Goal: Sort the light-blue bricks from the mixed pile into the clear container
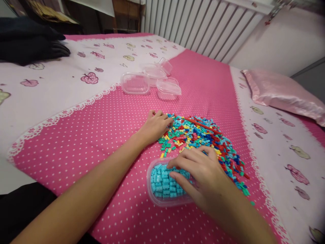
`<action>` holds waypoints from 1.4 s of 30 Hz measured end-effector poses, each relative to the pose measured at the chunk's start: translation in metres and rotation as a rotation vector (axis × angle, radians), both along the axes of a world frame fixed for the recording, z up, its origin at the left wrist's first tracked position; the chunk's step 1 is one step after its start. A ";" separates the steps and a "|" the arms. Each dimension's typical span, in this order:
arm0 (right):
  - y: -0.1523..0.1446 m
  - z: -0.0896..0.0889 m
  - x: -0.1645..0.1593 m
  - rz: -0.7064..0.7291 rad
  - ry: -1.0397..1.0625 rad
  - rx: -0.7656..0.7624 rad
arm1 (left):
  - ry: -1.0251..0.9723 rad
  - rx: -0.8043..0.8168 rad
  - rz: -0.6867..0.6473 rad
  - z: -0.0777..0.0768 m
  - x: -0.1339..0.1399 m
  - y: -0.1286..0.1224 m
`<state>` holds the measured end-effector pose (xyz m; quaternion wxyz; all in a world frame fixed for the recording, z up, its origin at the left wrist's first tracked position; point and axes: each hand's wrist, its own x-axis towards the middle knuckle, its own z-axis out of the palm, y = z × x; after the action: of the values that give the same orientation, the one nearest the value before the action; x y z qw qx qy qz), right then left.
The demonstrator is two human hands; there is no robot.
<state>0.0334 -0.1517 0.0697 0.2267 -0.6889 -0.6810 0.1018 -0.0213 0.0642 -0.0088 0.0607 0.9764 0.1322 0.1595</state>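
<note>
A clear plastic tub (162,203), oblong with rounded ends, sits upright and uncovered, well filled with light-blue toy building bricks (164,186), many set side by side in rows. Just beyond it, a loose multicoloured brick heap (189,132) fans out toward the right, its red, yellow, green and blue pieces jumbled.

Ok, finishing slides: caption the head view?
Right hand over a tub of blue bricks, left hand at a multicoloured pile.
</note>
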 end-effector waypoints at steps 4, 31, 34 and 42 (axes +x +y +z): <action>-0.001 0.001 -0.001 0.007 0.000 -0.023 | -0.009 0.000 0.001 -0.003 0.002 0.001; 0.008 -0.004 0.001 -0.200 0.131 0.188 | -0.090 -0.468 -0.200 0.074 -0.068 -0.056; 0.010 -0.007 0.002 -0.201 0.132 0.147 | -0.079 -0.539 -0.179 0.076 -0.067 -0.054; 0.009 -0.010 0.000 -0.211 0.176 0.132 | -0.024 -0.673 -0.200 0.077 -0.074 -0.047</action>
<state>0.0338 -0.1428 0.0599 0.3398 -0.7286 -0.5876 0.0921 -0.0951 0.0171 0.0680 0.3962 0.9078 0.0803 0.1118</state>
